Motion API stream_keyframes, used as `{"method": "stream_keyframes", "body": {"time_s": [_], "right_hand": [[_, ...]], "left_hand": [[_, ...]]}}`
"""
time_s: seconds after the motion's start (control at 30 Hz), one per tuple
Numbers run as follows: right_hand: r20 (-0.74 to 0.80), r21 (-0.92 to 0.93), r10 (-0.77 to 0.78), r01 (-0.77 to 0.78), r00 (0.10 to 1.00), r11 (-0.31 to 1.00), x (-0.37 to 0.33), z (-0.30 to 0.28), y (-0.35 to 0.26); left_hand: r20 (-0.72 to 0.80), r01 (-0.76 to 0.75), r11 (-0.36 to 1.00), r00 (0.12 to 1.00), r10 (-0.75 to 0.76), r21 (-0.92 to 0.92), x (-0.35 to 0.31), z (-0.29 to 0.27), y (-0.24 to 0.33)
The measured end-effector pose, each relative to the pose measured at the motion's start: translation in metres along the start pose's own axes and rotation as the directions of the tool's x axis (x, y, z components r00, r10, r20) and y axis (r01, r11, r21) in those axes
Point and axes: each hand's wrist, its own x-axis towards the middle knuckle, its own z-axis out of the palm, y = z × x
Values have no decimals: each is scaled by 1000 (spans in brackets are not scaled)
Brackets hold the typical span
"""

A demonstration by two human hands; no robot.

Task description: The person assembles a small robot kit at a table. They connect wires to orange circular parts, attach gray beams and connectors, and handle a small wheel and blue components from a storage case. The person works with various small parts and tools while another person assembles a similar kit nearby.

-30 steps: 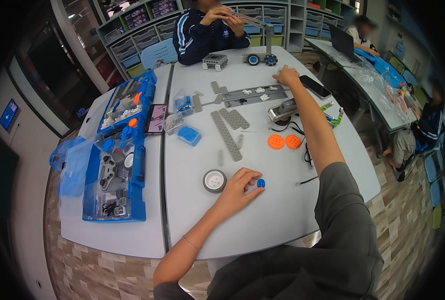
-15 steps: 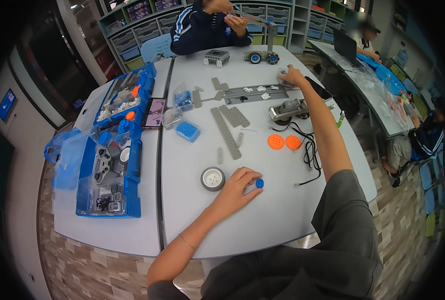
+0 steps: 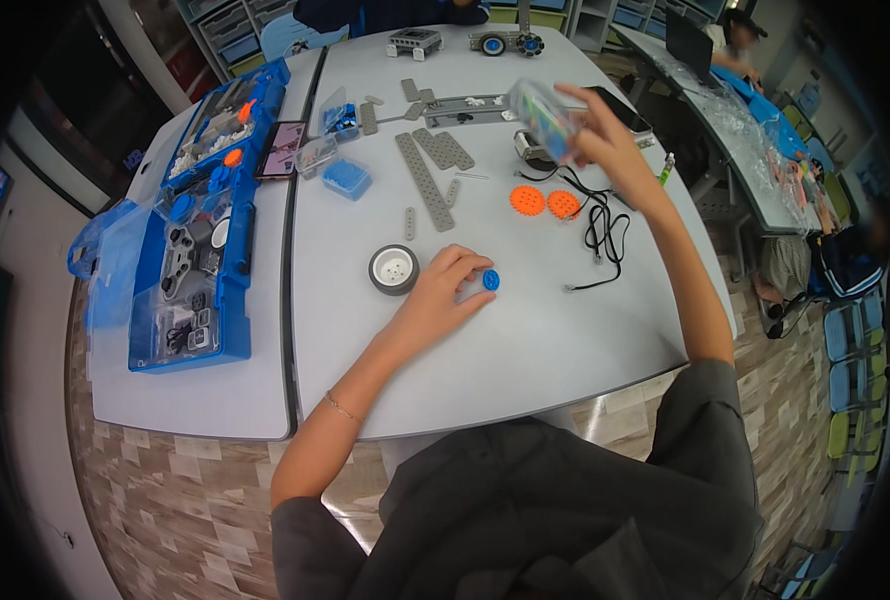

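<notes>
The left hand (image 3: 439, 288) rests on the pale grey surface (image 3: 545, 345), about midway between its left and right edges and nearer the near edge than the far one. Its thumb and index fingers close on a small round blue plastic piece (image 3: 491, 281), which stands on edge between their tips. A wheel with a dark grey tyre and a white hub (image 3: 394, 268) lies just beside this hand, toward the left edge.

The right hand (image 3: 610, 148) is raised above the far right part of the surface, its fingers grasping a clear plastic box (image 3: 542, 119); the contents show blue and green, too blurred to tell apart. Below it, toward the near edge, lie two orange toothed discs (image 3: 527, 201) and a tangled black cable (image 3: 606, 238). A dark flat phone (image 3: 622, 108) lies behind the right hand, near the right edge.

Between the hands and the far left corner lie a long grey perforated beam (image 3: 424, 180) and an open clear box of small blue parts (image 3: 346, 178). A grey wheeled frame with blue hubs (image 3: 506, 43) stands by the far edge. Beyond the left edge, a neighbouring table (image 3: 205, 405) carries an open blue plastic case (image 3: 229, 338), filled with assorted parts
</notes>
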Motion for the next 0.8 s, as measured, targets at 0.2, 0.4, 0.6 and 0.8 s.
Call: {"method": "stream_keyframes", "body": {"time_s": [0.2, 0.4, 0.6, 0.8], "right_hand": [[172, -113, 87, -68, 981, 991, -120, 40, -28], [87, -499, -135, 161, 987, 852, -145, 65, -4], [-11, -607, -142, 106, 990, 787, -144, 103, -2], [136, -605, 83, 17, 987, 796, -129, 107, -31]], "left_hand": [[-103, 15, 997, 995, -7, 80, 0, 3, 0], [-199, -30, 959, 976, 89, 281, -3, 8, -7], [-217, -5, 931, 972, 90, 365, -3, 9, 1], [-235, -98, 904, 949, 211, 416, -9, 3, 19]]}}
